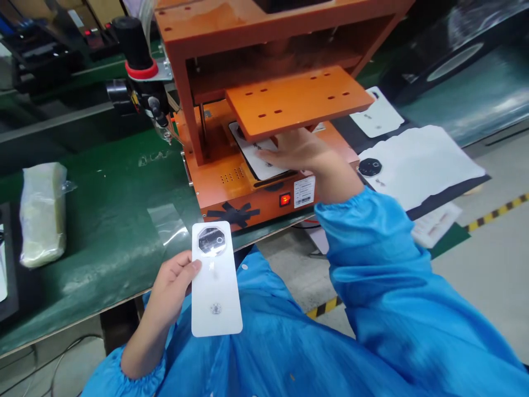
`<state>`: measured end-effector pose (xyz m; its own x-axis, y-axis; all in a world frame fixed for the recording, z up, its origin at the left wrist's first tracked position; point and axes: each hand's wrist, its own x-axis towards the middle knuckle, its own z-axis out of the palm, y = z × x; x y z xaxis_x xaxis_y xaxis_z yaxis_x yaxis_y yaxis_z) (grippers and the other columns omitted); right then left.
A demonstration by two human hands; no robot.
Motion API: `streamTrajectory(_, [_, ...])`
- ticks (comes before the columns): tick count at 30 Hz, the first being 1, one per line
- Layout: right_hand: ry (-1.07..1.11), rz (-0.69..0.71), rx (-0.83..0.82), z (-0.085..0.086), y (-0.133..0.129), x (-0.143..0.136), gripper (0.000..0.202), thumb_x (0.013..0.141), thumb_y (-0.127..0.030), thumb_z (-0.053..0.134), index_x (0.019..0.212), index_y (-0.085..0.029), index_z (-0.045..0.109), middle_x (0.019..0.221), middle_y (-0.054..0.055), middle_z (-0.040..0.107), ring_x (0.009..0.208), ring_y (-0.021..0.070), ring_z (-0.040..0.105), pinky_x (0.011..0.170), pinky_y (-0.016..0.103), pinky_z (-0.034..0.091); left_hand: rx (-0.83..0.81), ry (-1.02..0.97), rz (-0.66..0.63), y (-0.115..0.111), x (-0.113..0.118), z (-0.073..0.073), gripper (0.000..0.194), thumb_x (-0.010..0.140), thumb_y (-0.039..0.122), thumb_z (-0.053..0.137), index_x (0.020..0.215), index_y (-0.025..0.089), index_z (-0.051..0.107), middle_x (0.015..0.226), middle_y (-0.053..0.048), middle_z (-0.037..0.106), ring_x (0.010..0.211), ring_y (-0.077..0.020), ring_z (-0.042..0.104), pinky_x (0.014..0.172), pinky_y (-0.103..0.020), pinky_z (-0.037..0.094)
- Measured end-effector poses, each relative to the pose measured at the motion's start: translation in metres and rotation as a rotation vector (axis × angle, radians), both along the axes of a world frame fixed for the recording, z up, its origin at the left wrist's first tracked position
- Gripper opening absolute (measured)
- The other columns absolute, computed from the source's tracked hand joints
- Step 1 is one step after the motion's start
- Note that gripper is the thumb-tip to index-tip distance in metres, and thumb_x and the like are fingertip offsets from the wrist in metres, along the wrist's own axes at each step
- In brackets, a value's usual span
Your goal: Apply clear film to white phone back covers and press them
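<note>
My left hand [176, 281] pinches the upper left edge of a white phone back panel [217, 292], which has a dark octagonal camera area at its top and hangs in front of the bench edge. My right hand [295, 151] reaches under the raised orange plate [300, 102] of an orange press machine [219, 187]. Its fingers are at another white panel [264, 162] lying in the machine's bed. The plate hides part of that hand and panel, so its grip cannot be made out.
White panels [421, 160] lie on a dark mat at the right. A wrapped pale block [43, 215] rests on the green bench [111, 242] at the left. A black regulator [132, 44] stands beside the machine; a red switch [285, 199] glows on its front.
</note>
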<state>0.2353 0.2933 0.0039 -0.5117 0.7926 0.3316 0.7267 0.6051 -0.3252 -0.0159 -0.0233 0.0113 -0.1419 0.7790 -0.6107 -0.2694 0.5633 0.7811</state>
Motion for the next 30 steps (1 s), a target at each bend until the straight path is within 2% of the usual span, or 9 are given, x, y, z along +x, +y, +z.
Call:
streamTrajectory(2, [-0.140,0.033,-0.186,0.000,0.016,-0.016,0.069,0.092,-0.053,0.077,0.146,-0.011,0.067,0.150,0.019,0.068,0.143,0.0417,0.060,0.119,0.055,0.049,0.001,-0.005,0.003,-0.003,-0.002,-0.004,0.042,0.070,0.055,0.093,0.086,0.018,0.080,0.072,-0.006,0.077,0.059,-0.0190,0.067,0.057,-0.026,0.051])
streamTrajectory(3, [-0.158,0.045,-0.233,0.000,0.022,-0.021,0.067,0.094,-0.054,0.075,0.146,-0.013,0.067,0.149,0.016,0.069,0.143,0.0403,0.061,0.120,0.054,0.049,0.000,-0.011,0.009,-0.005,-0.003,-0.006,0.042,0.071,0.056,0.092,0.088,0.019,0.081,0.073,-0.005,0.078,0.060,-0.0194,0.068,0.057,-0.026,0.051])
streamTrajectory(7, [-0.037,0.164,-0.119,-0.004,0.029,-0.027,0.047,0.094,-0.053,0.073,0.136,-0.032,0.073,0.140,0.003,0.076,0.128,0.0307,0.070,0.116,0.047,0.053,-0.015,-0.032,0.041,-0.011,-0.008,-0.014,0.044,0.071,0.056,0.093,0.092,0.020,0.081,0.076,-0.005,0.079,0.062,-0.0200,0.070,0.058,-0.026,0.053])
streamTrajectory(12, [-0.121,0.169,-0.065,-0.006,0.025,-0.030,0.050,0.101,-0.054,0.062,0.139,-0.022,0.071,0.149,0.012,0.069,0.122,0.0316,0.072,0.115,0.051,0.053,-0.044,-0.026,0.043,-0.008,-0.007,-0.011,0.045,0.065,0.055,0.095,0.084,0.018,0.079,0.068,-0.004,0.076,0.058,-0.0182,0.066,0.056,-0.024,0.050])
streamTrajectory(17, [-0.082,0.152,-0.074,-0.006,0.025,-0.027,0.051,0.100,-0.058,0.065,0.136,-0.022,0.072,0.145,0.012,0.071,0.128,0.0326,0.068,0.118,0.050,0.050,-0.009,0.023,-0.008,-0.004,-0.005,-0.005,0.044,0.066,0.057,0.094,0.080,0.018,0.077,0.069,-0.005,0.076,0.059,-0.0189,0.067,0.058,-0.025,0.051])
streamTrajectory(19, [0.047,0.098,-0.021,-0.009,0.019,-0.017,0.046,0.105,-0.054,0.057,0.136,-0.023,0.069,0.138,0.011,0.074,0.129,0.0320,0.067,0.117,0.051,0.052,0.022,0.057,-0.030,-0.005,-0.006,-0.005,0.042,0.070,0.057,0.091,0.082,0.019,0.078,0.071,-0.005,0.077,0.059,-0.0197,0.067,0.059,-0.026,0.051])
streamTrajectory(22, [0.199,-0.021,0.103,-0.015,-0.007,0.005,0.039,0.109,-0.041,0.045,0.135,-0.024,0.068,0.133,0.012,0.074,0.130,0.0330,0.065,0.116,0.055,0.050,0.038,0.091,-0.044,-0.009,-0.009,-0.008,0.040,0.073,0.056,0.089,0.084,0.019,0.079,0.073,-0.006,0.078,0.061,-0.0211,0.068,0.058,-0.027,0.050])
streamTrajectory(26, [0.155,-0.106,0.176,-0.017,-0.049,0.014,0.030,0.105,-0.031,0.048,0.117,-0.024,0.074,0.125,0.012,0.075,0.121,0.0341,0.066,0.112,0.057,0.046,0.020,0.096,-0.057,-0.010,-0.011,-0.014,0.041,0.075,0.058,0.088,0.086,0.019,0.079,0.076,-0.006,0.079,0.062,-0.0214,0.069,0.061,-0.028,0.052])
streamTrajectory(30, [0.104,-0.092,0.177,-0.009,-0.066,0.006,0.027,0.101,-0.027,0.051,0.113,-0.023,0.075,0.118,0.011,0.075,0.115,0.0329,0.066,0.114,0.057,0.041,0.040,0.157,-0.140,-0.003,-0.009,-0.014,0.038,0.081,0.060,0.081,0.086,0.022,0.077,0.077,-0.006,0.078,0.065,-0.0234,0.070,0.062,-0.029,0.052])
